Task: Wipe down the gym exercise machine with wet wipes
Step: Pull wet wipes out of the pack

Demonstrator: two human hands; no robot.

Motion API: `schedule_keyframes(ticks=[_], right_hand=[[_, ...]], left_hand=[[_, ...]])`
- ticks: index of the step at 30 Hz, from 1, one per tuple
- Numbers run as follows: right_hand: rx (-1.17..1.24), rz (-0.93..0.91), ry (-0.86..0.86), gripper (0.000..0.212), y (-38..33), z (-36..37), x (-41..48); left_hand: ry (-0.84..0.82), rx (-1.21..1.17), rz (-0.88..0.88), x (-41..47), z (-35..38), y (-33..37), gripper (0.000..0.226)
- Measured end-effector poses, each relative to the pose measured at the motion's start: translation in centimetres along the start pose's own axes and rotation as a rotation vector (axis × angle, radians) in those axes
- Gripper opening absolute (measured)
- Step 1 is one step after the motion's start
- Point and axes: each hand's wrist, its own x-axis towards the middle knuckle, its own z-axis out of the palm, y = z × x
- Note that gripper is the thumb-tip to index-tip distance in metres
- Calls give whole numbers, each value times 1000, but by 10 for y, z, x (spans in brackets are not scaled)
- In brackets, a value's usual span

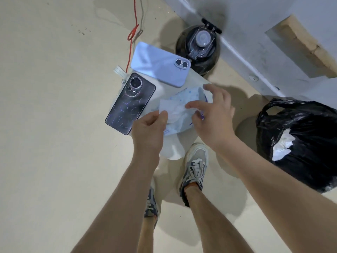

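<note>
One phone (pixel 130 104) is laid left of the wipes pack (pixel 187 96), a second phone (pixel 160 64) behind it; bottle (pixel 198 50) set farther back, bag (pixel 300 128) at right.

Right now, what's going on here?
A person stands over a small white surface that holds a dark phone, a lilac phone and a wet wipes pack. The left hand pinches a white wipe sticking out of the pack, while the right hand rests on the pack, apparently steadying it. A black bag with crumpled white wipes inside sits on the floor to the right. Nothing is being wiped at this moment.
</note>
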Motion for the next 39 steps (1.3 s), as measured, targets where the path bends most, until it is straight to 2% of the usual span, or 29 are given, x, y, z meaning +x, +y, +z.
schedule_keyframes(ticks=[3, 5, 7, 9, 12, 16, 19, 22, 24, 26, 29, 31, 33, 35, 39], right_hand=[[211, -53, 132, 28, -9, -5, -30], [401, 78, 127, 19, -17, -10, -38], [508, 246, 72, 6, -25, -10, -37], [579, 393, -21, 8, -28, -2, -33], [703, 523, -100, 12, -34, 10, -24], [581, 494, -65, 14, -35, 13, -13], [462, 520, -63, 30, -32, 11, -7], [361, 501, -143, 25, -33, 13, -5], [459, 509, -200, 26, -32, 14, -6], [692, 612, -322, 28, -29, 6, -6], [918, 658, -473, 16, -22, -6, -12], [940, 624, -437, 6, -22, -5, -16], [901, 618, -354, 9, -22, 1, -17], [800, 588, -309, 15, -20, 9, -15], [562, 533, -251, 14, -18, 19, -14]], left_hand=[[-20, -174, -69, -9, -1, 3, 20], [-34, -256, -121, -13, 0, 5, 32], [-29, -311, -155, -14, 2, 8, 33], [-39, -309, -159, -14, 4, 11, 23], [-47, -248, -129, -17, 8, 14, 26], [-90, -226, -101, -21, 7, 18, 27], [-183, -271, -174, -19, 4, 18, 40], [-212, -351, -232, -12, 1, 18, 32], [-215, -352, -201, -8, -1, 20, 22], [-189, -350, -181, -4, -3, 21, 17], [-172, -327, -143, -2, -4, 19, 16], [-173, -275, -111, -3, -3, 16, 15], [-127, -270, -94, -5, -4, 14, 13], [-68, -220, -45, -5, -7, 10, 12], [-36, -97, 69, -13, -12, 4, 12]])
